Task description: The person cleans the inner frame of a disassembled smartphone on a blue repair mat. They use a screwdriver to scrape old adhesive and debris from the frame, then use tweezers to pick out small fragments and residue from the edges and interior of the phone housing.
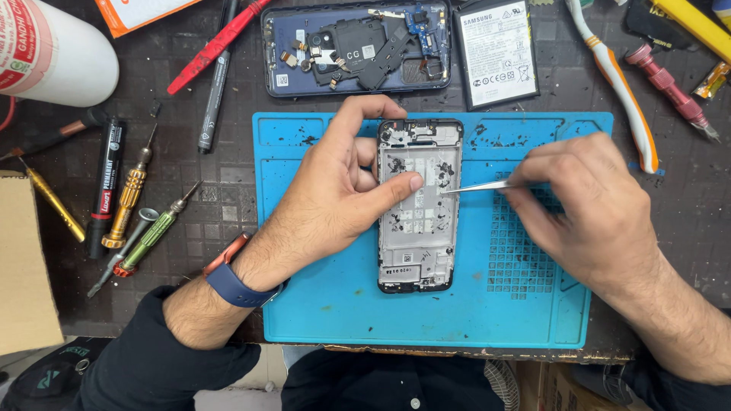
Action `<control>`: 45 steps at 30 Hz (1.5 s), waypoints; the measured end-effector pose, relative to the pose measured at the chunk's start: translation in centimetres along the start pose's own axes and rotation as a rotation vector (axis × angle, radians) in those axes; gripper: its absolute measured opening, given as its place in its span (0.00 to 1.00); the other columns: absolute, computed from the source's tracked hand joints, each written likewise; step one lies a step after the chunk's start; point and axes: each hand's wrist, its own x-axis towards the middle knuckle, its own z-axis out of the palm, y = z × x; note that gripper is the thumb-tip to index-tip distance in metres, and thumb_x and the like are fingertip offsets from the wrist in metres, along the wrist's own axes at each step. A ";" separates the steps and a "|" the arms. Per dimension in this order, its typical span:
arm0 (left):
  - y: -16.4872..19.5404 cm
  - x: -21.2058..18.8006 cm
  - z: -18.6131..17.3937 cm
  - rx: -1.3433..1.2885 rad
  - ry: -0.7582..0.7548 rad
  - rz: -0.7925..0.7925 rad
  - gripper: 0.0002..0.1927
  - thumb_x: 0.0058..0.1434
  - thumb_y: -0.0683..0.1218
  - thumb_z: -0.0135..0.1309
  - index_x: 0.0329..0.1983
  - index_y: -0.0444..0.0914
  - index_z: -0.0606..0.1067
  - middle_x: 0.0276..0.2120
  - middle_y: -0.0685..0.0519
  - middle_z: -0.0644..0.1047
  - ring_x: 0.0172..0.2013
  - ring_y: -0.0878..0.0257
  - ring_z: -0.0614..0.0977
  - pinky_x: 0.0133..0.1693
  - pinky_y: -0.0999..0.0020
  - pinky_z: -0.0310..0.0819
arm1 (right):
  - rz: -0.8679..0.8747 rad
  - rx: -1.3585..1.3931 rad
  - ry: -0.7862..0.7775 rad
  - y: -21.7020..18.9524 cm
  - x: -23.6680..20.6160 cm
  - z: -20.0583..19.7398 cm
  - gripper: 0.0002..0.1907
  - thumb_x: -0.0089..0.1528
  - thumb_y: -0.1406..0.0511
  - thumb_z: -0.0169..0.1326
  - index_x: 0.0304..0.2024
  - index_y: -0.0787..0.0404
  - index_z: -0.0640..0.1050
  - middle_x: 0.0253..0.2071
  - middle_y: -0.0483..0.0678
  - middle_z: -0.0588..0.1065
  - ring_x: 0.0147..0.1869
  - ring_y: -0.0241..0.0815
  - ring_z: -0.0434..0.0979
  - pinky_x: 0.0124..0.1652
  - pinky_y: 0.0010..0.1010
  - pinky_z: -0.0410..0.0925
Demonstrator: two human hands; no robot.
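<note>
Pinching tweezers point(476, 185), right hand point(586, 205) fingers hiding their grip; left hand point(335, 190) clasping phone frame point(419, 209).

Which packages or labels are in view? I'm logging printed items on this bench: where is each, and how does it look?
Battery label: top centre-right, white rectangle with black print on a black battery.
White bottle: top left corner, lying down, red-and-white label.
Orange packet: top edge, left of centre, orange and white, partly cut off.
Cardboard box: left edge, plain brown.

The left hand point(335, 194) hid the phone frame's point(420, 228) left edge; the white bottle point(53, 53) was cut off at the picture's edge.
</note>
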 end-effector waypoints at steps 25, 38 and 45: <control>0.0 0.1 0.0 0.024 -0.005 0.009 0.28 0.66 0.39 0.58 0.66 0.39 0.60 0.35 0.53 0.83 0.29 0.77 0.81 0.27 0.79 0.73 | -0.016 -0.043 -0.061 0.1 -0.3 -0.4 0.12 0.58 0.70 0.71 0.41 0.59 0.81 0.41 0.45 0.75 0.43 0.41 0.75 0.38 0.33 0.69; -0.1 0.1 0.0 0.016 -0.009 0.015 0.28 0.66 0.39 0.59 0.66 0.39 0.61 0.35 0.53 0.83 0.28 0.78 0.80 0.26 0.80 0.72 | -0.084 -0.078 -0.013 0.0 -0.2 -0.3 0.13 0.56 0.70 0.71 0.38 0.60 0.79 0.40 0.47 0.76 0.43 0.44 0.76 0.38 0.35 0.70; -0.1 0.0 -0.1 0.005 -0.013 0.021 0.28 0.66 0.39 0.59 0.66 0.39 0.61 0.36 0.53 0.83 0.29 0.78 0.79 0.26 0.80 0.71 | -0.096 -0.021 0.049 -0.3 -0.1 -0.7 0.13 0.54 0.74 0.69 0.37 0.61 0.78 0.40 0.48 0.75 0.45 0.47 0.76 0.41 0.37 0.71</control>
